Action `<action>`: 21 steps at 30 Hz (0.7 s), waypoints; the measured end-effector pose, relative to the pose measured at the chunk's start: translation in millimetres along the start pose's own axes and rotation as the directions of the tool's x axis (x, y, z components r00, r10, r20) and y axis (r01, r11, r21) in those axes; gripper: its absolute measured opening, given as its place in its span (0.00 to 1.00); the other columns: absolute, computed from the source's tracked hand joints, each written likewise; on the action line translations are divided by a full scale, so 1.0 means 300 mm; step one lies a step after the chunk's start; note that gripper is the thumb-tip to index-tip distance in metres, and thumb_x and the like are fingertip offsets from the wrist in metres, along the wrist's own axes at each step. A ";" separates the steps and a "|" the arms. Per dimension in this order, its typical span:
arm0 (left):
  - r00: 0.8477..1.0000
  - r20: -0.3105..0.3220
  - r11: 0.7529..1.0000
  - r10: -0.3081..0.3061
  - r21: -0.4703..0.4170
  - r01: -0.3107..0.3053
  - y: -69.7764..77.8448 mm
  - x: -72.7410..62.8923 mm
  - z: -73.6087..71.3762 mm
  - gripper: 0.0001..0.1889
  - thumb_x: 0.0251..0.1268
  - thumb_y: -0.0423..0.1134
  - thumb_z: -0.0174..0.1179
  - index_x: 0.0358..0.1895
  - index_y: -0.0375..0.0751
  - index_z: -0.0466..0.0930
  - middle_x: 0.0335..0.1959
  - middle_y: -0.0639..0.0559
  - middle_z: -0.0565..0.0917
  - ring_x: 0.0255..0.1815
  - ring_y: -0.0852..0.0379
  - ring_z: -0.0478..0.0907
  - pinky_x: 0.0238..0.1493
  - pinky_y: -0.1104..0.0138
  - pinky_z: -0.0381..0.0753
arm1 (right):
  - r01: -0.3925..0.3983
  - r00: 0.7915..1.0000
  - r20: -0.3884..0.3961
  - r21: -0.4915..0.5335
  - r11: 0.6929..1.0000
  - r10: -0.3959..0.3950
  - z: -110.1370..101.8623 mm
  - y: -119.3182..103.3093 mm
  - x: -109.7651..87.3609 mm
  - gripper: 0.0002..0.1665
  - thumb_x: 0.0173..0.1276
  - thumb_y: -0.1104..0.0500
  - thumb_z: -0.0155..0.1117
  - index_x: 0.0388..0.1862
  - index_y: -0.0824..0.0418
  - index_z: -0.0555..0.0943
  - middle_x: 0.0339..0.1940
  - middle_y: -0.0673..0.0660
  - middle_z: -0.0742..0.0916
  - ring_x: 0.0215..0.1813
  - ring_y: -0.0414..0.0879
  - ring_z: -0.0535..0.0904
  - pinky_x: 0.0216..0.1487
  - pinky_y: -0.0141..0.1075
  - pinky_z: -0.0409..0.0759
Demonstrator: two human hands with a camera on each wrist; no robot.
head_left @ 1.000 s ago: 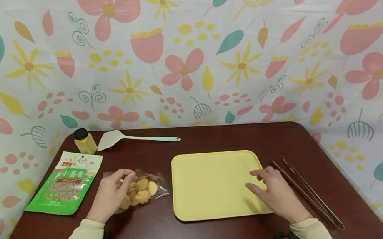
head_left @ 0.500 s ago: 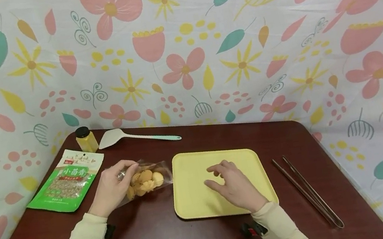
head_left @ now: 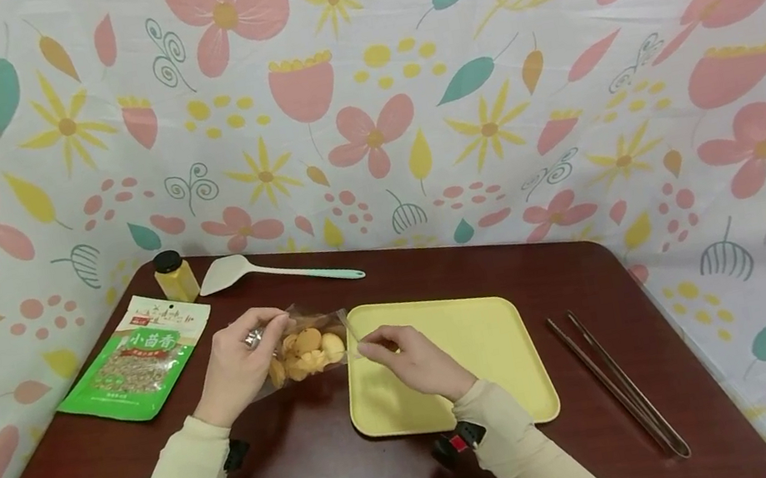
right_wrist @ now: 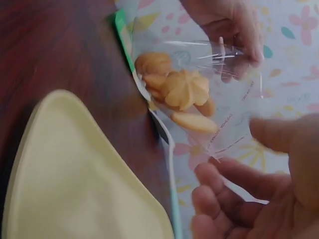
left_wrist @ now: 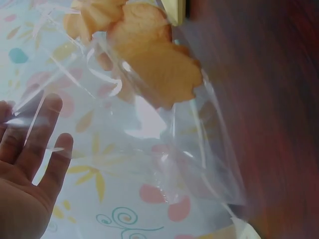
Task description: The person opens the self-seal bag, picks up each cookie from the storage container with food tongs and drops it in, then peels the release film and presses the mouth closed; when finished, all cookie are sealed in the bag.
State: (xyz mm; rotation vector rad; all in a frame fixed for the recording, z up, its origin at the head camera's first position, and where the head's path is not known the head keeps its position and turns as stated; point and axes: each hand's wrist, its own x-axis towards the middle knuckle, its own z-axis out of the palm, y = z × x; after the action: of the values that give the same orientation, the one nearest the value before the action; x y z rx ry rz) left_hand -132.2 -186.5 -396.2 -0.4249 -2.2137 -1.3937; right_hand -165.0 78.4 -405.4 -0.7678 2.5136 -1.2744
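A clear plastic bag (right_wrist: 234, 94) of golden cookies (head_left: 305, 343) is held up above the table, left of the yellow tray (head_left: 478, 333). My left hand (head_left: 240, 364) pinches the bag's upper edge between thumb and fingers; in the left wrist view its fingers (left_wrist: 42, 144) show behind the clear film. My right hand (head_left: 414, 360) reaches over the tray to the bag's right corner. In the right wrist view the thumb (right_wrist: 271, 133) and forefinger stand apart about that corner, and whether they touch the film is hard to tell.
A green-and-white seasoning packet (head_left: 137, 360) lies at the left. Behind it stand a yellow jar with a black lid (head_left: 175, 278) and a white spatula (head_left: 229, 273) lying flat. Metal tongs (head_left: 620, 385) lie right of the tray. A flowered cloth (head_left: 361, 107) hangs behind.
My right hand has moved left from the tray's right side to the bag's corner. My left hand has lifted the bag and shifted it slightly right.
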 end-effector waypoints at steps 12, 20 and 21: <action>0.997 -0.022 0.997 -0.072 -0.007 0.072 0.010 -0.037 -0.011 0.05 0.69 0.36 0.60 0.41 0.45 0.85 0.37 0.52 0.87 0.30 0.61 0.81 0.29 0.71 0.77 | -0.012 0.999 -0.036 0.176 0.984 0.019 0.031 -0.016 0.076 0.17 0.77 0.54 0.53 0.45 0.66 0.82 0.42 0.64 0.85 0.44 0.59 0.82 0.41 0.44 0.79; 0.996 -0.021 0.996 -0.086 -0.003 0.086 0.017 -0.089 -0.032 0.07 0.67 0.31 0.62 0.44 0.41 0.85 0.38 0.49 0.87 0.33 0.58 0.82 0.31 0.71 0.78 | 0.000 1.000 -0.021 0.244 0.970 0.005 0.007 -0.082 0.114 0.19 0.80 0.56 0.47 0.50 0.71 0.77 0.48 0.66 0.85 0.50 0.59 0.82 0.45 0.46 0.80; 0.997 -0.023 0.997 -0.079 -0.001 0.079 -0.003 -0.095 -0.033 0.07 0.66 0.32 0.63 0.44 0.43 0.86 0.39 0.51 0.87 0.35 0.57 0.82 0.31 0.72 0.78 | 0.006 1.000 -0.028 0.251 0.968 0.001 0.011 -0.076 0.126 0.20 0.80 0.55 0.47 0.50 0.70 0.77 0.48 0.65 0.86 0.49 0.58 0.83 0.45 0.46 0.80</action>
State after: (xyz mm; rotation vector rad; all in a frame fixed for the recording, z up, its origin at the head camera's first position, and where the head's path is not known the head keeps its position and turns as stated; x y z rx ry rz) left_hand -106.5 -195.8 -409.2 -0.3226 -2.2337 -1.4323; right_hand -187.4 44.6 -387.5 -0.6984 2.3097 -1.5753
